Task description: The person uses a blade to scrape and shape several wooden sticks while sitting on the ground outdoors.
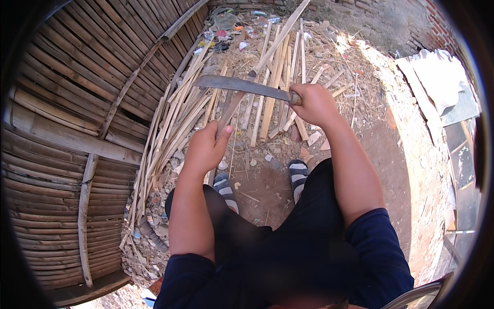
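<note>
My right hand (315, 104) is wrapped round the handle of a machete (231, 84), its long dark blade pointing left. In my left hand (205, 147) is the near end of a long bamboo strip (280, 37), thumb lying along it. The strip slants away from me, up and to the right, with a dark knot just beyond the blade. The blade crosses over the strip in front of my left fist; whether its edge bites into the strip I cannot tell.
Several cut strips (270, 110) lie on the littered ground ahead. A longer bundle of strips (159, 134) runs beside the slatted bamboo wall (56, 77) on the left. My sandalled feet stand on bare soil (262, 206). White cloth (437, 77) lies at the far right, below a brick wall.
</note>
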`<state>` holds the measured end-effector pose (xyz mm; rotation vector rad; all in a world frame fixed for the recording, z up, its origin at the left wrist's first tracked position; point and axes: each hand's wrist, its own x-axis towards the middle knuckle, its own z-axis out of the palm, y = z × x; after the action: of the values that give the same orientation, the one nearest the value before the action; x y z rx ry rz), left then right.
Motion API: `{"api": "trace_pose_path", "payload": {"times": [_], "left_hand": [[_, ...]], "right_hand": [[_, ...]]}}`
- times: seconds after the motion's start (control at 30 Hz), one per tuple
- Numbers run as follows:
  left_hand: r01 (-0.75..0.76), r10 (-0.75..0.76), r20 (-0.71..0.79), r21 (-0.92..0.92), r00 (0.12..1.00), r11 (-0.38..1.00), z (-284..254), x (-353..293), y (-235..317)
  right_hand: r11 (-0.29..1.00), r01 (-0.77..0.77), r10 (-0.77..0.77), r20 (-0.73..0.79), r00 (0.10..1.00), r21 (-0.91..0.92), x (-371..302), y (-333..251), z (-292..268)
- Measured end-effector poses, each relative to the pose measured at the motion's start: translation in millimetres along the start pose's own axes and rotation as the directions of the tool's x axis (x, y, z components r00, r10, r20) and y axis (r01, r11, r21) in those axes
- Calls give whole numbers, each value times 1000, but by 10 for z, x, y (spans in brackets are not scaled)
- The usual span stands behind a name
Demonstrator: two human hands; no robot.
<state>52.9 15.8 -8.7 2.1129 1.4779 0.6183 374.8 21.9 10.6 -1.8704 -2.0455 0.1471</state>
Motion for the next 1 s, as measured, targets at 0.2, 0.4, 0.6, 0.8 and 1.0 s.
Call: {"api": "trace_pose_path", "payload": {"times": [0.2,0.4,0.6,0.8,1.0], "left_hand": [[-18,26,-60,118,998,993,46,4,-20],[44,-36,-99,81,994,996,33,8,42],[48,-41,-46,158,998,986,53,14,84],[7,-8,4,194,1000,981,72,57,-2],[28,-32,22,153,999,988,65,22,39]], "right_hand": [[1000,-10,10,-14,1000,-3,-26,-54,-45],[1000,0,0,-5,1000,-16,-5,-40,-25],[989,148,-148,9,989,-13,-59,-214,92],[993,-85,86,6,996,-80,85,43,-9],[981,-116,88,178,980,153,16,69,22]]}}
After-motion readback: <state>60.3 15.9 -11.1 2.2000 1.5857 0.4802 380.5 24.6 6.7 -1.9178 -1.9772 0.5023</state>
